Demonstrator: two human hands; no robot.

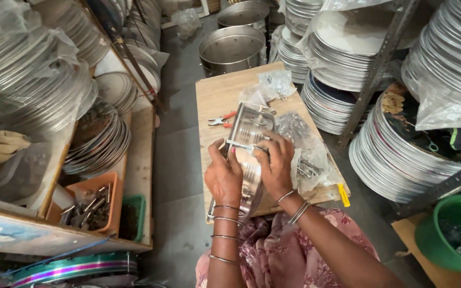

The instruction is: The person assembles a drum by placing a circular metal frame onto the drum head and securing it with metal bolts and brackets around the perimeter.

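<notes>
While your left hand [223,173] and right hand [275,165] both clench steel rack [246,133] over desk [217,96]: stiff, light, slippery; grip outer frame.

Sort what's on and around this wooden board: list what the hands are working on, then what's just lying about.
In hand:
left hand
right hand
rectangular steel rack

Lying about:
red-handled pliers
clear plastic bags of small metal parts
yellow-handled tool
round steel tub
green plastic bucket

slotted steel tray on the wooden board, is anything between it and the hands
Nothing visible: the left hand and right hand both already grip the slotted rectangular steel tray directly, over the wooden board.
</notes>
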